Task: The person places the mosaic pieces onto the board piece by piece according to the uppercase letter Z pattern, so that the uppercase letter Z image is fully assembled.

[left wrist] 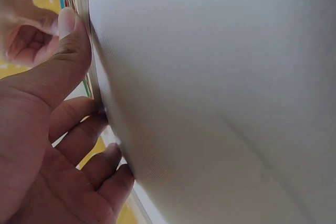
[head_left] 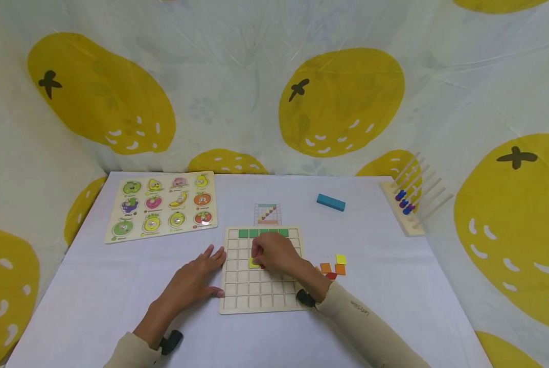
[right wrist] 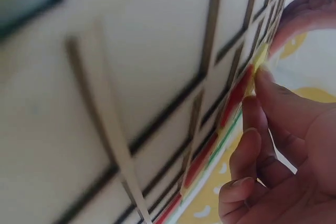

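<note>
A wooden grid board (head_left: 242,301) lies in front of me, with several green tiles (head_left: 244,233) in its top row. Over the middle of it, my right hand (head_left: 276,253) pinches a yellow tile (head_left: 253,263) between thumb and fingertip, at the board's surface. Red tiles (right wrist: 236,94) sit in cells beside it in the right wrist view; the right hand hides most of them from the head view. My left hand (head_left: 191,278) is spread at the board's left side, thumb and fingertips touching that edge.
Loose orange (head_left: 340,269), yellow (head_left: 341,259) and red tiles (head_left: 331,276) lie right of the board. A pattern card (head_left: 261,211) is behind it. Farther off are a fruit puzzle (head_left: 139,225), a teal block (head_left: 331,202) and a peg rack (head_left: 413,228) with beads.
</note>
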`<action>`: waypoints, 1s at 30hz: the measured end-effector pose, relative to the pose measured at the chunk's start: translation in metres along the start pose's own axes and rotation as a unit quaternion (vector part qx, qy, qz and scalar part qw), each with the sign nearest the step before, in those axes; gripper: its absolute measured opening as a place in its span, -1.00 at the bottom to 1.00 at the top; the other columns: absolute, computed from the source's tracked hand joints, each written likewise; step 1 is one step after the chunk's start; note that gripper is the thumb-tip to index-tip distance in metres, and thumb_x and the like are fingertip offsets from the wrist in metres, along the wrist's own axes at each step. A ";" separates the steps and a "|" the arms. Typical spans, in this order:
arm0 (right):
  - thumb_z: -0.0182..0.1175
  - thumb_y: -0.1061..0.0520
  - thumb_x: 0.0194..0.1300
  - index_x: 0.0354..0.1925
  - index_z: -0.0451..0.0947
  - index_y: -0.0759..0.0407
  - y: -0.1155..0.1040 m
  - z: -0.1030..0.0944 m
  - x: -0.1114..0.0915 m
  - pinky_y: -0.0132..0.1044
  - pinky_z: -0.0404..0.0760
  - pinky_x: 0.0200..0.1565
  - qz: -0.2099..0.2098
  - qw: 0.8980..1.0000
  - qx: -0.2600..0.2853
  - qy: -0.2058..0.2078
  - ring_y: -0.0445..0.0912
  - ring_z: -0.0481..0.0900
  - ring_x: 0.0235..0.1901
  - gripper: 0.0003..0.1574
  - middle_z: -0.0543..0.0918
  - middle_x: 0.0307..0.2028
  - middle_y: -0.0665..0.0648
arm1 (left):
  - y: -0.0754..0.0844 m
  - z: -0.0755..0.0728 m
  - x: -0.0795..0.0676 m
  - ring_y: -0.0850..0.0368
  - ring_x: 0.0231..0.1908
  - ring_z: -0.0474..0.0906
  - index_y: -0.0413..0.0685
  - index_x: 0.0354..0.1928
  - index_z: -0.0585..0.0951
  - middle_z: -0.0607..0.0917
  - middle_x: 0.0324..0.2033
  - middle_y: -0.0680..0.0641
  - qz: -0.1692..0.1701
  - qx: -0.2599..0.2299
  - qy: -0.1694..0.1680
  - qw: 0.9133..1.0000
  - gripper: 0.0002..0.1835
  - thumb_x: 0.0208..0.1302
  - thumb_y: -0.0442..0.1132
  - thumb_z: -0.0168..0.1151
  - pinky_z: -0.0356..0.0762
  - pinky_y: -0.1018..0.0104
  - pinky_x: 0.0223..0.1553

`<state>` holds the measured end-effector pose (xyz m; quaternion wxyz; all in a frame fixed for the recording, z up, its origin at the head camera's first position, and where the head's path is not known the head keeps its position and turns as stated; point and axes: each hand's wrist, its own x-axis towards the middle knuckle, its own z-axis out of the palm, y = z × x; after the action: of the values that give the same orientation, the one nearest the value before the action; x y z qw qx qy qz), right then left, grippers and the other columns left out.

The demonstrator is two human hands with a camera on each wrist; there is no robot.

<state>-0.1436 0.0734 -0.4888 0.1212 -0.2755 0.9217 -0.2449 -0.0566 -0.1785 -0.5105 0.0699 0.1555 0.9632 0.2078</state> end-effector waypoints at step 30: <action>0.55 0.11 0.28 -0.17 0.76 -0.02 0.077 -0.065 -0.073 -0.37 0.51 -0.33 0.107 0.991 0.051 0.058 -0.12 0.50 -0.34 -0.83 0.65 -0.38 -0.10 | 0.000 0.002 0.000 -0.22 0.62 0.22 -0.04 0.57 0.41 0.40 0.57 -0.05 0.004 0.010 0.003 1.000 0.17 -0.14 0.10 0.73 0.51 -0.30 0.38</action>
<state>-0.1416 0.1961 -0.4666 0.1070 -0.1536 0.9377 -0.2928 -0.0563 -0.1776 -0.5119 0.0651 0.1593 0.9648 0.1988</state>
